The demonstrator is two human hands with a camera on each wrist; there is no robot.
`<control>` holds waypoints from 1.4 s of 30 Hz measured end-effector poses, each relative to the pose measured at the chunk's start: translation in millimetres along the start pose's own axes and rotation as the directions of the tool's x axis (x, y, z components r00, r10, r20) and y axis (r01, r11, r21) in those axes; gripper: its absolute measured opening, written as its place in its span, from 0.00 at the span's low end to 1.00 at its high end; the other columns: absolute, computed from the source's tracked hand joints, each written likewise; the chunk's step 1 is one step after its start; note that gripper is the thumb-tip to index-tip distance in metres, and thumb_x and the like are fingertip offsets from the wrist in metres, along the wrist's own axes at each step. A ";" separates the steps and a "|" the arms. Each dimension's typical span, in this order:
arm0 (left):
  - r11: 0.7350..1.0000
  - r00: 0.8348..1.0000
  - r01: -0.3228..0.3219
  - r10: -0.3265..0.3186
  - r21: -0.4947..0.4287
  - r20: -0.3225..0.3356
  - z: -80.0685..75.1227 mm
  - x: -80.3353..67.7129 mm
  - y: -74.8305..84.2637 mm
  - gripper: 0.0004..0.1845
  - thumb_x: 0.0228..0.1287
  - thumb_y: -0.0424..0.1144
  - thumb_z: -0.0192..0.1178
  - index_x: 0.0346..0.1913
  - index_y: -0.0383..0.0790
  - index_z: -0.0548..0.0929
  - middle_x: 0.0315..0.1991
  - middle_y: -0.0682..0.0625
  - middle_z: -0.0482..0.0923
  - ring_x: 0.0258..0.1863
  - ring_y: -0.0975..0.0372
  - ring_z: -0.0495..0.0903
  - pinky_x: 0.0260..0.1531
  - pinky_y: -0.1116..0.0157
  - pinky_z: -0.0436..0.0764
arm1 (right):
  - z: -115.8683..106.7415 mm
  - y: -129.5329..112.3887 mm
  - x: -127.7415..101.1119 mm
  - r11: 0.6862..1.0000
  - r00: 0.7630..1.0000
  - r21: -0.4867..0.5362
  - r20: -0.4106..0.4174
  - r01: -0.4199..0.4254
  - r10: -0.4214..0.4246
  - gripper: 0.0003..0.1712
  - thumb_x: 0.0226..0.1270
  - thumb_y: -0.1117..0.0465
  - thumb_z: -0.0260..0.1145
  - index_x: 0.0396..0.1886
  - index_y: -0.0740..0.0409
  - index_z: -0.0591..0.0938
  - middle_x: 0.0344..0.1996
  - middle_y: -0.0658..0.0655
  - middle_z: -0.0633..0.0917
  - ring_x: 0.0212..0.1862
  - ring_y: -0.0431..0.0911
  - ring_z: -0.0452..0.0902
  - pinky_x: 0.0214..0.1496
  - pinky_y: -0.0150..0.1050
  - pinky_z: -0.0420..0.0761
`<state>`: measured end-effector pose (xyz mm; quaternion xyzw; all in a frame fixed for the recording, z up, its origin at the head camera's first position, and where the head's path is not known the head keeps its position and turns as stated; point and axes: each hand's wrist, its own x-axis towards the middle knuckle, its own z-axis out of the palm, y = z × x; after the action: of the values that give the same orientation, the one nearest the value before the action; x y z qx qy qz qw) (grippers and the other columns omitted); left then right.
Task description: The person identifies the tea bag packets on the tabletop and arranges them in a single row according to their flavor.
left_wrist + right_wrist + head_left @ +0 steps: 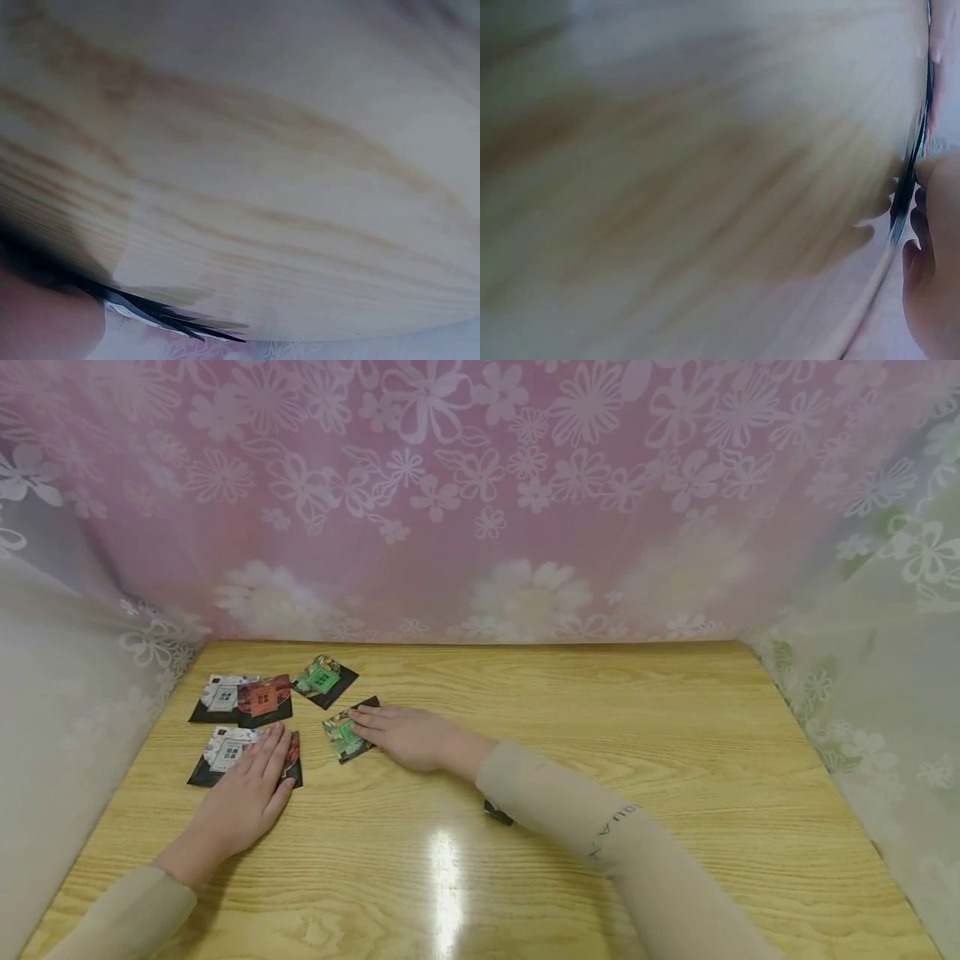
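My left hand (243,797) lies with straight fingers across a white-and-black sachet (222,752) and a red-and-black sachet (295,767), which overlap at the table's left side. Part of both is hidden beneath it. The fingertips of my right hand (416,739) rest on a green-and-black sachet (341,739), set at an angle just right of that pair. In the right wrist view, the fingers of the right hand (930,255) show side-on against a thin dark edge. The left wrist view catches the dark edges of sachets (176,319) beyond the hand.
Behind the left hand, another white sachet (213,702) is overlapped by a red one (264,700). A second green sachet (324,681) lies tilted beside them. A small dark item (497,812) peeks out under the right sleeve. Floral curtains (480,527) surround the wooden table (637,693).
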<state>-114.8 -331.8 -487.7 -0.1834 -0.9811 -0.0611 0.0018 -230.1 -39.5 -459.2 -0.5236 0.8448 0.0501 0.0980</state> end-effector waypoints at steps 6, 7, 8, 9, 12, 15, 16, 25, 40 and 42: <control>1.000 1.000 -0.001 0.001 -0.006 -0.002 -1.0 0.4 0.4 0.39 0.86 0.47 0.47 0.85 0.28 0.48 0.85 0.28 0.48 0.84 0.35 0.53 0.87 0.45 0.48 | 5.6 18.9 -16.8 0.998 0.999 0.045 -0.020 -0.043 0.044 0.31 0.92 0.56 0.34 0.89 0.49 0.50 0.88 0.50 0.46 0.89 0.45 0.41 0.90 0.41 0.47; 1.000 1.000 -0.004 0.004 -0.005 -0.004 -0.8 0.5 0.4 0.39 0.86 0.47 0.48 0.85 0.28 0.48 0.85 0.28 0.48 0.84 0.35 0.53 0.87 0.45 0.47 | 6.9 22.1 -19.7 0.997 0.998 0.057 -0.023 -0.050 0.051 0.31 0.92 0.56 0.34 0.89 0.49 0.50 0.88 0.50 0.46 0.89 0.45 0.41 0.90 0.41 0.47; 1.000 1.000 -0.006 0.006 -0.005 -0.007 -0.7 0.7 0.4 0.39 0.86 0.47 0.48 0.85 0.28 0.48 0.85 0.28 0.48 0.84 0.35 0.53 0.87 0.45 0.47 | 8.1 24.9 -22.7 0.996 0.998 0.070 -0.023 -0.057 0.059 0.31 0.92 0.57 0.34 0.89 0.49 0.50 0.88 0.50 0.46 0.89 0.45 0.41 0.90 0.41 0.47; 1.000 1.000 -0.008 0.008 -0.006 -0.008 -0.5 0.8 0.4 0.39 0.86 0.47 0.47 0.85 0.28 0.48 0.85 0.28 0.48 0.84 0.35 0.53 0.87 0.45 0.47 | 9.4 27.8 -25.7 0.995 0.998 0.080 -0.023 -0.064 0.066 0.31 0.92 0.58 0.34 0.89 0.49 0.50 0.88 0.49 0.46 0.89 0.45 0.41 0.90 0.41 0.47; 1.000 1.000 -0.009 0.009 -0.009 -0.004 -0.3 1.2 0.8 0.39 0.86 0.47 0.47 0.85 0.28 0.48 0.85 0.28 0.48 0.84 0.36 0.52 0.87 0.45 0.47 | 12.4 34.7 -34.9 0.990 0.996 0.116 -0.019 -0.086 0.088 0.32 0.91 0.61 0.35 0.89 0.49 0.50 0.88 0.49 0.46 0.89 0.45 0.41 0.90 0.42 0.47; 1.000 1.000 -0.009 0.009 -0.009 -0.008 -0.7 0.9 1.4 0.39 0.86 0.47 0.48 0.85 0.27 0.49 0.85 0.28 0.48 0.84 0.36 0.53 0.87 0.45 0.48 | 14.4 40.6 -44.5 0.980 0.993 0.163 -0.017 -0.113 0.118 0.33 0.90 0.65 0.36 0.89 0.49 0.49 0.88 0.49 0.46 0.89 0.46 0.41 0.90 0.42 0.47; 1.000 1.000 -0.011 0.010 -0.009 -0.011 -0.6 0.8 1.5 0.39 0.86 0.47 0.48 0.85 0.27 0.49 0.85 0.28 0.49 0.84 0.36 0.53 0.87 0.45 0.47 | 14.5 42.3 -47.7 0.977 0.992 0.176 -0.016 -0.124 0.129 0.33 0.90 0.66 0.37 0.89 0.49 0.49 0.88 0.50 0.46 0.89 0.46 0.41 0.90 0.42 0.47; 1.000 0.999 -0.024 0.024 -0.003 -0.029 2.2 0.5 0.2 0.38 0.86 0.47 0.47 0.85 0.28 0.48 0.85 0.28 0.48 0.85 0.37 0.51 0.88 0.54 0.35 | 16.1 54.6 -74.1 0.967 0.980 0.170 -0.023 -0.191 0.198 0.32 0.90 0.65 0.38 0.88 0.53 0.50 0.88 0.53 0.47 0.89 0.49 0.44 0.90 0.46 0.48; 1.000 1.000 -0.009 0.009 -0.007 -0.017 0.0 -0.2 1.0 0.38 0.86 0.46 0.47 0.85 0.27 0.48 0.85 0.28 0.48 0.84 0.37 0.52 0.88 0.48 0.42 | 25.6 78.9 -137.6 0.932 0.944 0.170 -0.027 -0.320 0.329 0.31 0.91 0.62 0.38 0.87 0.53 0.54 0.88 0.55 0.50 0.88 0.54 0.47 0.90 0.51 0.52; 1.000 1.000 -0.010 0.010 -0.006 -0.022 0.5 -0.7 0.9 0.38 0.86 0.46 0.48 0.85 0.27 0.48 0.85 0.28 0.49 0.84 0.37 0.52 0.88 0.49 0.41 | 27.1 81.0 -147.7 0.934 0.943 0.155 -0.038 -0.322 0.331 0.31 0.90 0.64 0.39 0.87 0.55 0.55 0.87 0.57 0.52 0.87 0.55 0.49 0.89 0.52 0.53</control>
<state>-113.9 -331.2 -488.2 -0.1878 -0.9799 -0.0663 0.0125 -235.6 131.0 -454.9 -0.3687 0.9241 -0.0130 0.0995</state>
